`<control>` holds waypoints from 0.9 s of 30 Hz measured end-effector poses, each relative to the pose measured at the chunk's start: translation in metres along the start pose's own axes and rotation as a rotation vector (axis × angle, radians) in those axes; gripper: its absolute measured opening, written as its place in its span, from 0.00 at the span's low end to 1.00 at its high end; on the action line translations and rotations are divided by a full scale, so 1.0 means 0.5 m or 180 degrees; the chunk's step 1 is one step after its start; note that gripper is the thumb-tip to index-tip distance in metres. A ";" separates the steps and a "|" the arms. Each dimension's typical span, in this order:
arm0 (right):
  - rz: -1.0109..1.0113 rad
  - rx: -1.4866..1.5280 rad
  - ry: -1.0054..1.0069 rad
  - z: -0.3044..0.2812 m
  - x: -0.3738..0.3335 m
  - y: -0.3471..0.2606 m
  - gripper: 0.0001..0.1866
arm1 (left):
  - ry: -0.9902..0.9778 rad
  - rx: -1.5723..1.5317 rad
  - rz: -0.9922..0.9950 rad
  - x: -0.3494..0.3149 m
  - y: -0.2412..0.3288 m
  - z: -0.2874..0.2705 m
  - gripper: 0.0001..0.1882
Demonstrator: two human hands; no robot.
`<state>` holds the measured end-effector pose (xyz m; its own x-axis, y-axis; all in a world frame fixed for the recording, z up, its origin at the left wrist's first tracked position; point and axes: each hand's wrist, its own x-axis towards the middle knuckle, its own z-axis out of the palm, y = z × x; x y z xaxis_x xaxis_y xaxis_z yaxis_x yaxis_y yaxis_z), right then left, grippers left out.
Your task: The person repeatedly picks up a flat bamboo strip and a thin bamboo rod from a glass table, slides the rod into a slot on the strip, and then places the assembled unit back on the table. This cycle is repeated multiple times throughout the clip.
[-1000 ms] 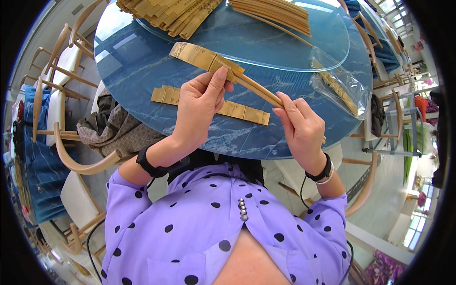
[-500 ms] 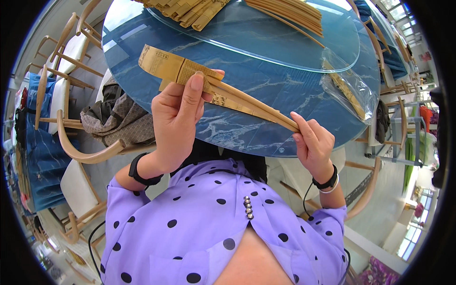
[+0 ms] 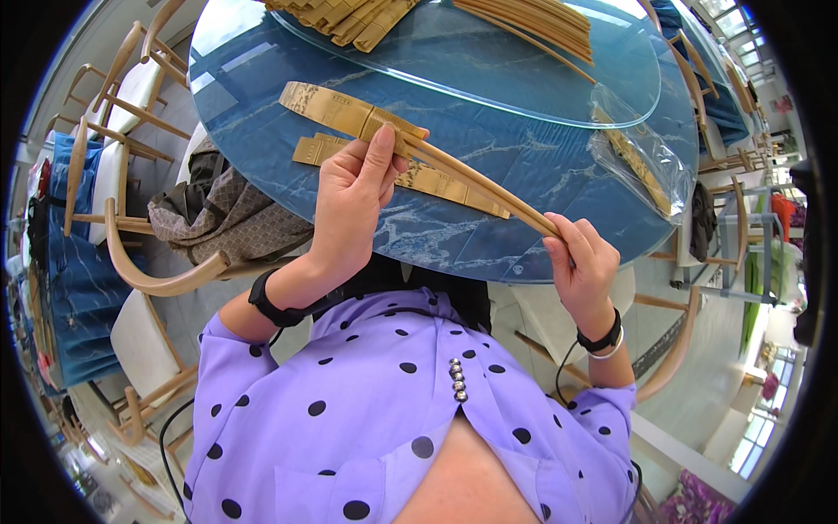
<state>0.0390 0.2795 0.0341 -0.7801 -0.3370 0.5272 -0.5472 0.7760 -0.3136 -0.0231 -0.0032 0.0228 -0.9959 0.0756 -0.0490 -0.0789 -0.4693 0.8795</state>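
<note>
A pair of wooden chopsticks (image 3: pixel 480 188) slants across in front of me, over the blue table. My left hand (image 3: pixel 347 205) pinches a gold paper sleeve (image 3: pixel 336 109) around the chopsticks' upper-left end, thumb on top; the sleeve's long loose part sticks out to the left. The lower-right ends of the chopsticks are between the thumb and fingers of my right hand (image 3: pixel 585 262). Beneath them, more gold printed paper (image 3: pixel 449 189) lies flat on the table, partly hidden by my left hand.
On the round glass turntable (image 3: pixel 489 115) lie a heap of gold paper sleeves (image 3: pixel 358 22) and a bundle of chopsticks (image 3: pixel 546 31). A clear plastic bag (image 3: pixel 672 179) with a gold packet lies at the table's right. A patterned bag (image 3: pixel 231 214) rests on a wooden chair (image 3: pixel 131 271) at left.
Both hands have shifted slightly right with the chopsticks and sleeve. More of the gold paper on the table now shows beneath them.
</note>
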 end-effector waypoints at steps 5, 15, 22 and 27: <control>-0.0093 -0.0089 0.0019 -0.005 -0.005 -0.018 0.16 | -0.0144 0.0296 -0.0015 -0.015 0.014 0.018 0.19; -0.0102 -0.0157 0.0043 -0.009 0.003 -0.016 0.17 | -0.0062 0.0219 0.0027 0.006 0.012 0.016 0.21; -0.0086 -0.0063 -0.0021 -0.006 0.014 -0.021 0.17 | -0.0154 0.0212 0.0111 -0.002 -0.015 0.019 0.20; -0.0084 -0.0050 -0.0009 -0.004 0.016 -0.021 0.16 | -0.0150 -0.0056 0.0118 0.004 -0.007 0.019 0.20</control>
<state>0.0390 0.2696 0.0433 -0.7662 -0.3590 0.5330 -0.5629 0.7750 -0.2872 -0.0244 0.0067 0.0243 -0.9951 0.0990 0.0063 -0.0430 -0.4880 0.8718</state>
